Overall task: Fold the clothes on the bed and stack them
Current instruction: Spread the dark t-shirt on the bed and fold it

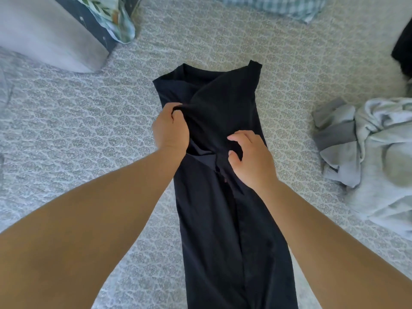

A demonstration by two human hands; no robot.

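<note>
A black garment [225, 219] lies lengthwise on the bed [89, 108], folded into a long narrow strip that runs from the middle of the view down to the bottom edge. My left hand [170, 130] grips a bunch of its fabric at the strip's left side, near the upper part. My right hand [250, 157] pinches a fold of the same cloth between thumb and curled fingers, a little lower and to the right. One flap crosses diagonally over the top of the garment.
A crumpled light grey garment [370, 150] lies at the right. A blue checked cloth [285, 6] sits at the far top, a dark item [403, 47] at the upper right edge. A grey pillow [49, 34] and a floral cloth [111, 16] lie upper left.
</note>
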